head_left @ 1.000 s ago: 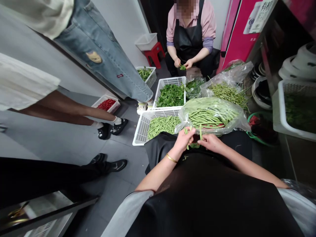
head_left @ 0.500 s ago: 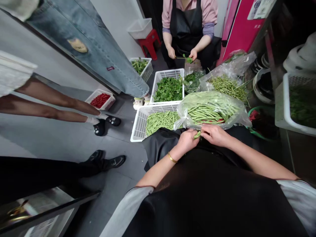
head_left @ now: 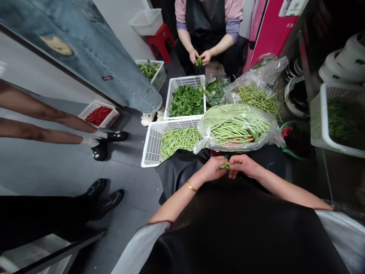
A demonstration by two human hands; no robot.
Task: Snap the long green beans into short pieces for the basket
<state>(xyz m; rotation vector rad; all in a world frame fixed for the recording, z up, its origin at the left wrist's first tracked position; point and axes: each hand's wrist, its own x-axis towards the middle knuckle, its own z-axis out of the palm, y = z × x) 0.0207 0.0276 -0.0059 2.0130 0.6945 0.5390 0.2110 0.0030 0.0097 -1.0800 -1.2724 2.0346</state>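
Note:
My left hand (head_left: 214, 168) is closed around short pieces of green bean (head_left: 224, 166), whose ends show at the fingertips. Close against it, my right hand (head_left: 243, 166) pinches at the same bean pieces, both hands held above my black apron. Just beyond them lies a clear plastic bag (head_left: 273, 129) of long green beans (head_left: 230, 131), with something red under the beans. To its left, a white basket (head_left: 150, 146) holds many short bean pieces (head_left: 179, 141).
Behind stands a white basket (head_left: 171, 93) of leafy greens. A co-worker (head_left: 209, 26) sits opposite, handling a green sprig. Thin green stems (head_left: 256, 98) lie at right near a green-rimmed basin (head_left: 293, 156). People stand at left by a basket of red peppers (head_left: 99, 115).
My hands have drawn slightly nearer my body, still together at the beans. The view has shifted, so most things sit further left. The co-worker's hands have come closer together.

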